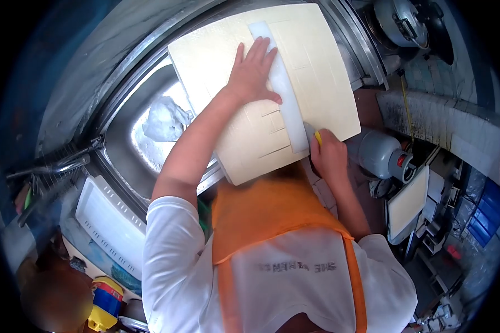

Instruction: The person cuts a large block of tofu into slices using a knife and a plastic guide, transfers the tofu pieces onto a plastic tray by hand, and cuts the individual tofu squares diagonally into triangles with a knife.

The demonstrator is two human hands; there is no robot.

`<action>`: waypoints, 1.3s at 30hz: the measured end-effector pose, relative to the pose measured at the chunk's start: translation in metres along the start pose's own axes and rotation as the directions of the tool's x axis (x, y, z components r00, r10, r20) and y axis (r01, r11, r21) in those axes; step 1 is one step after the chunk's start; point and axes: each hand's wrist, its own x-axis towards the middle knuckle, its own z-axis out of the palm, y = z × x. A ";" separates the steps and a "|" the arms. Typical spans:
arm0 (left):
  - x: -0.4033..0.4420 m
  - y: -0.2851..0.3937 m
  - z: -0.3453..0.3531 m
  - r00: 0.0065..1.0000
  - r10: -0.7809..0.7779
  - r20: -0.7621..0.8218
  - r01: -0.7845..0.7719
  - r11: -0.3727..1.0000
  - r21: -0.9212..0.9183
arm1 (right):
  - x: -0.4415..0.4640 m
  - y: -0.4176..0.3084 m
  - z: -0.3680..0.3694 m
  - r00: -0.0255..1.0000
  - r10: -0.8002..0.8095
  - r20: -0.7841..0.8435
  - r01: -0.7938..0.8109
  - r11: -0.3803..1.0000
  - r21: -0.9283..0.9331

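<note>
A large cream slab (322, 72) with several cut lines lies over the sink's edge. Across it runs a long white strip (288, 100), like a straightedge. My left hand (253, 75) lies spread on the slab, fingertips and thumb on the strip. At the slab's near edge, my right hand (329, 154) is closed round the yellow handle (318, 137) of a knife. The knife's blade (309, 131) rests beside the lower end of the strip. Most of the handle is hidden in my fingers.
A clear plastic bag (165, 119) lies in the metal sink (122, 144) at left. A white plastic tray (108, 222) stands below it. At right are a grey gas cylinder (372, 152), a cream board (408, 202) and a metal pot (397, 25). A yellow bottle (104, 305) is at lower left.
</note>
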 end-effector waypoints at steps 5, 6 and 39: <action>-0.001 -0.004 0.003 0.999 0.025 -0.025 -0.026 1.000 -0.009 | 0.092 -0.008 0.014 0.996 -0.081 -0.039 0.079 0.996 -0.052; -0.001 -0.004 0.002 0.999 0.027 -0.018 -0.027 1.000 -0.011 | 0.112 -0.012 0.016 0.993 -0.098 -0.070 0.096 0.995 -0.043; 0.113 -0.091 -0.015 0.975 -0.096 -0.201 0.075 0.991 -0.107 | 0.175 0.015 -0.077 0.958 0.284 0.033 -0.246 0.761 0.600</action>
